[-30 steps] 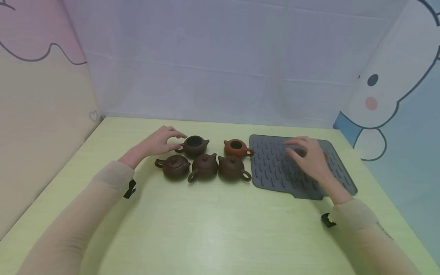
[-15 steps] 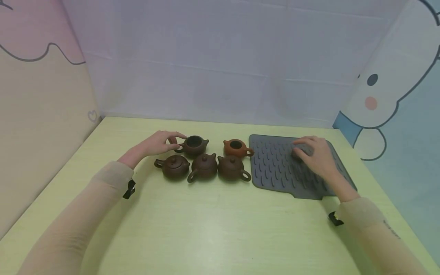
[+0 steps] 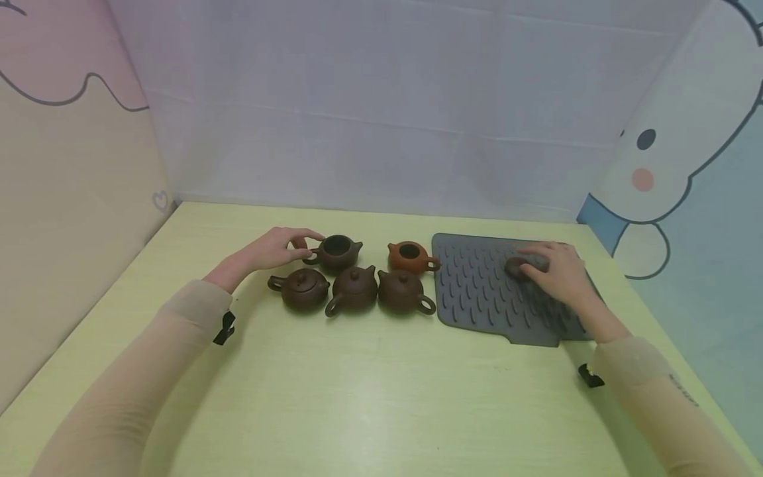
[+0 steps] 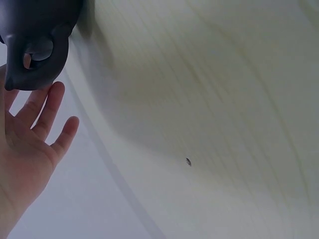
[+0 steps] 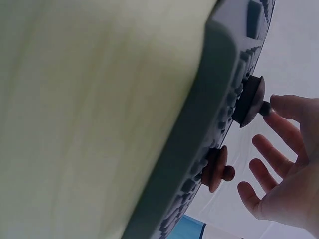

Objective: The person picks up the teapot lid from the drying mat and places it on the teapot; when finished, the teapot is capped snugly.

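Observation:
My left hand (image 3: 271, 248) pinches the handle of a dark lidless teapot (image 3: 338, 253) in the back row. In the left wrist view, a fingertip shows through the loop of the teapot's handle (image 4: 57, 57), and the other fingers spread behind it. Over the grey mat (image 3: 471, 285), my right hand (image 3: 557, 271) has thumb and forefinger on the knob of a dark brown lid (image 5: 249, 101); its other fingers are loosely bent. The lid sits on the mat's ridges. A smaller reddish lid (image 5: 214, 169) rests close by, hidden by the hand in the head view.
Three lidded brown teapots stand in the front row: left teapot (image 3: 305, 290), middle teapot (image 3: 356, 289) and right teapot (image 3: 401, 291). Behind them, an orange-brown lidless teapot (image 3: 408, 258) has its handle at the mat's left edge. A pale wall (image 3: 357, 132) closes off the table's back.
My right hand has moved right and lowered its fingers to the dark lid, which now shows beside them. My left fingers have drawn in on the teapot's handle.

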`<state>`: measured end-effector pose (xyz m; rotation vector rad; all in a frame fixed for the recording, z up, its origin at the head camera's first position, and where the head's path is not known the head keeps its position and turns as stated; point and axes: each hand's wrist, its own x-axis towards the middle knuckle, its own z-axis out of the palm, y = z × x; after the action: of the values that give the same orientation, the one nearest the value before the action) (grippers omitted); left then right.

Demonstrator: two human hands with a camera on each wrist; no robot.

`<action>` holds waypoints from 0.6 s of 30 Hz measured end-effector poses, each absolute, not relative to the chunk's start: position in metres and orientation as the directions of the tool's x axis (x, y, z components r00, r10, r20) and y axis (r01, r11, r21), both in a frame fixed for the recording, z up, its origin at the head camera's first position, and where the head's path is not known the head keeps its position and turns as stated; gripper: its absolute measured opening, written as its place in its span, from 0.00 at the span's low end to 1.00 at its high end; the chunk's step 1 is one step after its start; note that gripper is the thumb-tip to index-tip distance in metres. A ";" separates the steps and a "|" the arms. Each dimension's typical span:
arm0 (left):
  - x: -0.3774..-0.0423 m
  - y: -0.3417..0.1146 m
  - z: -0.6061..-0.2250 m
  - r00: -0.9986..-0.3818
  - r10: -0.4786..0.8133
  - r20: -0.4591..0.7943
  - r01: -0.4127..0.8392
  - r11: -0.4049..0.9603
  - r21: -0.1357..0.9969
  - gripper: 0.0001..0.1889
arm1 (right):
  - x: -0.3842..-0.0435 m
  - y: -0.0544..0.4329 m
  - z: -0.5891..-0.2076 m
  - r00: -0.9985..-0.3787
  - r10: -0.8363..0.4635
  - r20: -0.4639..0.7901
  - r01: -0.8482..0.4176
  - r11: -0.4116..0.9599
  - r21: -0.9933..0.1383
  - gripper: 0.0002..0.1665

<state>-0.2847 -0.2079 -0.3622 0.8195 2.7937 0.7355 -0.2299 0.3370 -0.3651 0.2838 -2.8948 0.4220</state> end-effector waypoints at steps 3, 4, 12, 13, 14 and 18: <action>-0.285 -0.208 -0.362 -0.846 0.534 -0.003 0.462 0.735 0.497 0.21 | -0.232 0.341 -0.367 -0.972 -0.137 0.191 -0.183 0.952 -0.247 0.21; -0.285 -0.208 -0.362 -0.848 0.531 -0.006 0.458 0.737 0.498 0.21 | -0.232 0.342 -0.368 -0.974 -0.132 0.184 -0.175 0.953 -0.246 0.20; -0.284 -0.209 -0.362 -0.852 0.523 -0.002 0.450 0.734 0.509 0.21 | -0.238 0.345 -0.370 -0.969 -0.142 0.204 -0.191 0.949 -0.249 0.17; -0.284 -0.209 -0.362 -0.853 0.523 -0.002 0.449 0.735 0.508 0.21 | -0.239 0.344 -0.370 -0.967 -0.146 0.209 -0.197 0.949 -0.247 0.17; -0.284 -0.209 -0.363 -0.852 0.523 -0.003 0.449 0.735 0.508 0.21 | -0.239 0.344 -0.370 -0.965 -0.150 0.213 -0.202 0.948 -0.245 0.16; -0.284 -0.209 -0.365 -0.856 0.517 -0.009 0.441 0.739 0.509 0.22 | -0.240 0.344 -0.369 -0.965 -0.153 0.213 -0.205 0.947 -0.248 0.15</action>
<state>-0.2840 -0.2093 -0.3645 0.7734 2.7874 0.7594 -0.2399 0.3435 -0.3687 0.2697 -2.9096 0.4011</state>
